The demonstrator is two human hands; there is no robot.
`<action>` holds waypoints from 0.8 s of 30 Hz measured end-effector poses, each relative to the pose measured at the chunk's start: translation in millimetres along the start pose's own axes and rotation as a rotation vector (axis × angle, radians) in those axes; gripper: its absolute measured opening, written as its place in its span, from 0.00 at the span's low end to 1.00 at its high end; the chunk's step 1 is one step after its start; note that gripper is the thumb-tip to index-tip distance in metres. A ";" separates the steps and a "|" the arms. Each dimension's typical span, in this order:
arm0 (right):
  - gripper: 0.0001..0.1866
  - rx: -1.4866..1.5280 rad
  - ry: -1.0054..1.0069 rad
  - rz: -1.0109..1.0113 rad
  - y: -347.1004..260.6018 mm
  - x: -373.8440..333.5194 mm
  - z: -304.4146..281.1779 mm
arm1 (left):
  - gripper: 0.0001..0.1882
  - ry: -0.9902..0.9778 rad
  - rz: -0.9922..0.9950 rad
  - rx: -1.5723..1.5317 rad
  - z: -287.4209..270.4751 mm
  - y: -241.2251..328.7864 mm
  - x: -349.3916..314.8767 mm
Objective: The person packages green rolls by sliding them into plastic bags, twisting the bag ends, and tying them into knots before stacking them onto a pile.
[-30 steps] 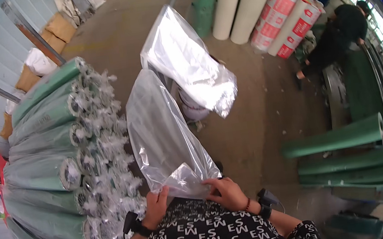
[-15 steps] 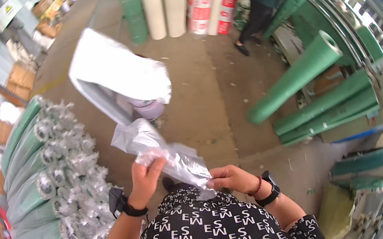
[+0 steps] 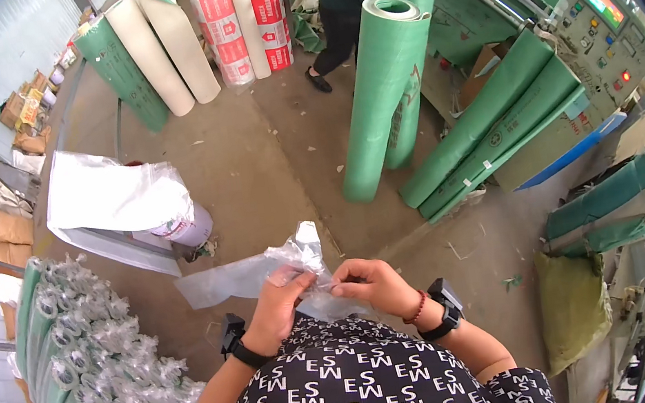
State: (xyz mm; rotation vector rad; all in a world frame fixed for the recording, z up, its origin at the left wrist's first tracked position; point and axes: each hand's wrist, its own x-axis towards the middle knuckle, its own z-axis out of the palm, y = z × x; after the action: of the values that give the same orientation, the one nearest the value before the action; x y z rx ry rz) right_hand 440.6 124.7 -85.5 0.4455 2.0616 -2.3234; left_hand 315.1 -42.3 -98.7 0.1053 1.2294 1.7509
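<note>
A clear plastic sleeve [image 3: 226,281] hangs in front of my waist, bunched and wrinkled between my hands. My left hand [image 3: 281,302] pinches it between thumb and fingers. Close to its right, my right hand [image 3: 371,284] also has thumb and fingertips closed on the film. One end of the sleeve trails off to the left, while a crumpled part sticks up above my fingers. Further left, a stack of white plastic film [image 3: 103,195] is draped over a support beside a pale bucket [image 3: 190,224], and it is apart from my hands.
Film-wrapped green rolls [image 3: 89,358] with twisted ends are piled at my left. A green roll [image 3: 383,102] stands upright ahead; more green rolls [image 3: 494,128] lean by a control panel [image 3: 607,25]. A person [image 3: 341,9] stands behind them. A yellowish sack [image 3: 572,306] lies at right.
My view has turned rightward. The sleeve has been drawn away from the white film stack and gathered closer between my hands. The leaning green roll ahead now stands more upright.
</note>
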 end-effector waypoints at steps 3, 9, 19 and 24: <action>0.07 0.115 -0.005 0.059 2.9 5.4 -26.9 | 0.08 0.000 0.056 0.135 19.3 16.2 20.3; 0.07 0.641 0.139 0.075 11.8 29.0 -80.2 | 0.06 0.120 0.338 0.624 1.9 39.0 95.7; 0.12 1.202 0.100 -0.016 14.5 81.3 -162.6 | 0.12 0.049 0.023 -0.084 -85.4 85.5 301.9; 0.18 -0.146 0.221 0.610 83.2 -12.9 -263.2 | 0.06 0.719 0.235 0.088 -153.2 204.6 425.6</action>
State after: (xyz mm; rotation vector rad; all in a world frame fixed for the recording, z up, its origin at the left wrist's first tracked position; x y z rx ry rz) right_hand 523.5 367.1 -189.0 1.1732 1.8023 -1.8167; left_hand -128.6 157.6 -196.3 -0.3759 1.8649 2.0148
